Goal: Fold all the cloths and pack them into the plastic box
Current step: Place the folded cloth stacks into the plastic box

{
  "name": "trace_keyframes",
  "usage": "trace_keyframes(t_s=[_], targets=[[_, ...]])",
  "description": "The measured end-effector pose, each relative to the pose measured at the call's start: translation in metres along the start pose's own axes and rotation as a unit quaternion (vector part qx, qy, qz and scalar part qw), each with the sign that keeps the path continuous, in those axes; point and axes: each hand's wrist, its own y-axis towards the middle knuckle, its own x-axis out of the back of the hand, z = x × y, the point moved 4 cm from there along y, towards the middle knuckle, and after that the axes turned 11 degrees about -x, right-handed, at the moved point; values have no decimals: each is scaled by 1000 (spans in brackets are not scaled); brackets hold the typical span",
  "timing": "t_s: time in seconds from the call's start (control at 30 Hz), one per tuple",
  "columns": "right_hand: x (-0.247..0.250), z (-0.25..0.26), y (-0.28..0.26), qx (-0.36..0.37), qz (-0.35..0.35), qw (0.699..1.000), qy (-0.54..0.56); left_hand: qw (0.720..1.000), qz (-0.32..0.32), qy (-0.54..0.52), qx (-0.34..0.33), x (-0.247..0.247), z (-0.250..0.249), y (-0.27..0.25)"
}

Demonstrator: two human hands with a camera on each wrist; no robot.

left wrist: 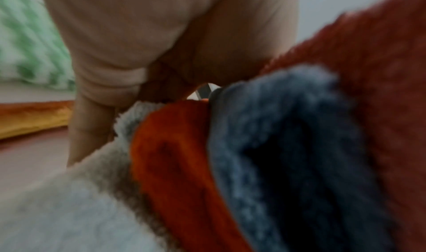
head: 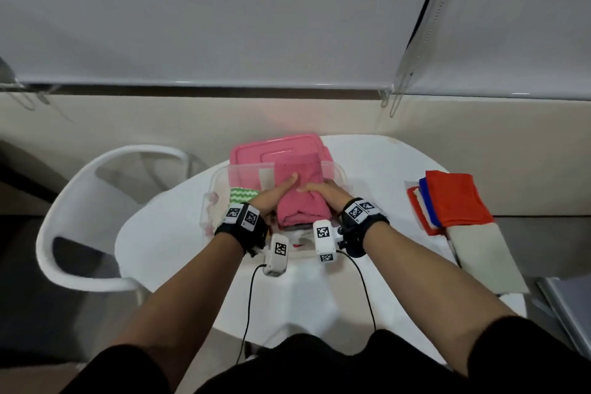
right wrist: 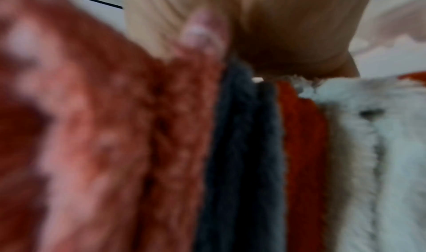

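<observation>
In the clear plastic box [head: 334, 171] at the table's [head: 179, 233] far middle, the left hand [head: 271, 198] and right hand [head: 323, 193] clasp a folded pink cloth [head: 299, 198] from both sides atop stacked cloths — soft, light, likely to spring open, so best held by its folded edges.

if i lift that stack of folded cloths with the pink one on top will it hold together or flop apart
Probably floppy: the pink cloth sags at its edges between both hands. The layers under it, grey cloth and orange cloth, look loose and fluffy, so they may slide apart unless squeezed from both sides. Likely light.
</observation>
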Motion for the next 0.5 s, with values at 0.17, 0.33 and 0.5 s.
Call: trace_keyframes(t_s=[0.17,0.33,0.5], targets=[[-14,-8,6,-38,-24,999,-2,974,-105,168,-109,32,-39,-40],[-37,-9,15,-72,7,996,45,882,-278,329,-193,115,-24,-66],[-50,-22,41,-123,-109,986,28,951,-158,255,-68,146,35,-55]])
